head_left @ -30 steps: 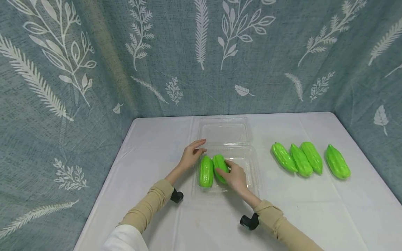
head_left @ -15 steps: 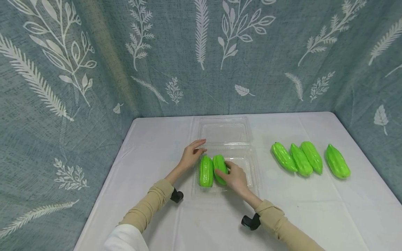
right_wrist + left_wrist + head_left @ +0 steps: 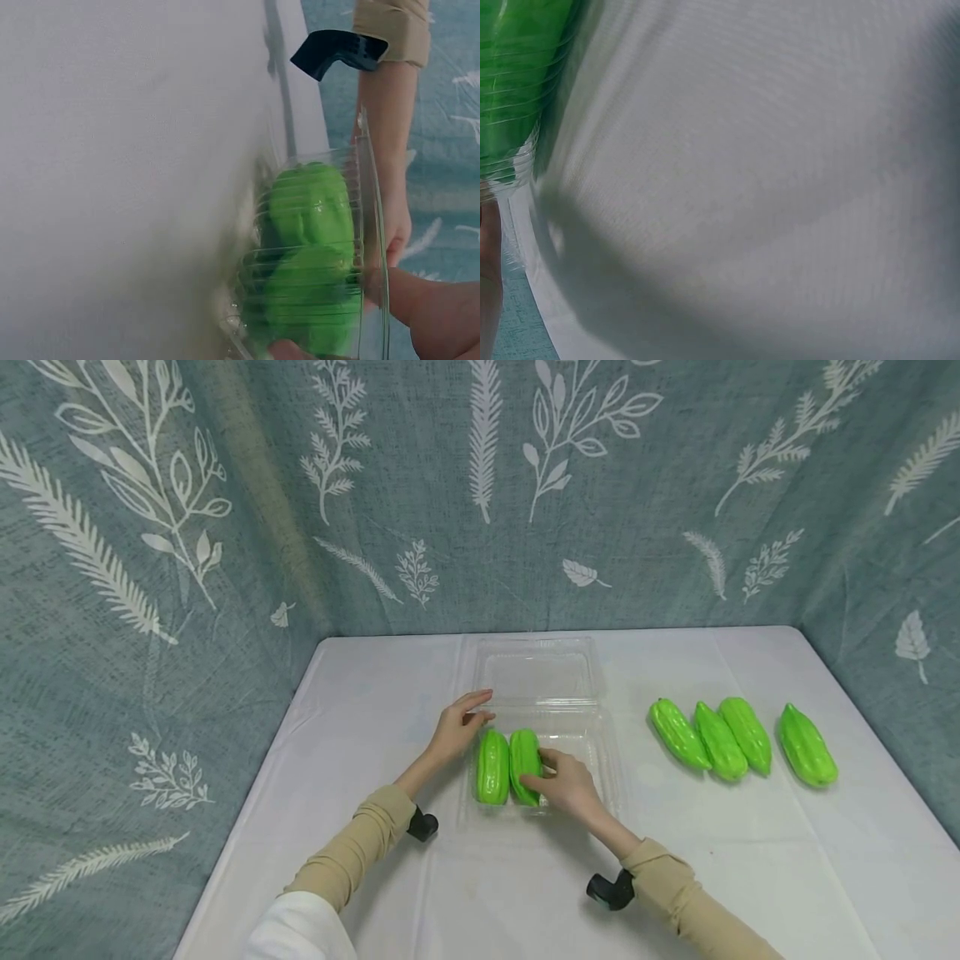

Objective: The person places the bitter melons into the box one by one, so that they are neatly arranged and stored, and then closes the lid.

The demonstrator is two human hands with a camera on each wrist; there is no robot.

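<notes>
In left half of open clear plastic clamshell box (image 3: 594, 750): left vegetable (image 3: 492, 768) and right vegetable (image 3: 522, 752), both ridged, bright green, side by side. With right hand (image 3: 567, 783), holds right vegetable between curled thumb and fingers. With left hand (image 3: 452, 732), reaches to box's left rim, fingers loosely straight, thumb apart; cannot tell whether touching. Right of box: four more vegetables (image 3: 720, 743). Might let right vegetable roll toward box's bare right side, by releasing smooth, rounded surface unevenly. Might drag or tip seemingly light box, by snagging wall with right fingertips.
</notes>
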